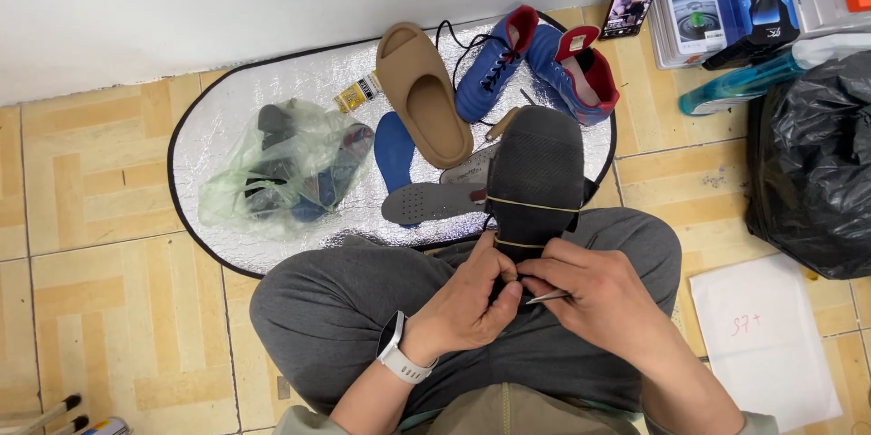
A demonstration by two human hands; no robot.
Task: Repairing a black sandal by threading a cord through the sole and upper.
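Dark grey rubber-soled shoe (535,172), sole up, bound by two tan rubber bands, rests on lap at centre frame. Left hand (472,294) clenched around heel end at 6 o'clock of sole. Right hand (599,294) pinches thin metal needle (547,297), touching left fingers. Tan foam slide sandal (426,95) at 11 o'clock on silver foil mat (236,108); blue lace-up boots (535,63) at 12.
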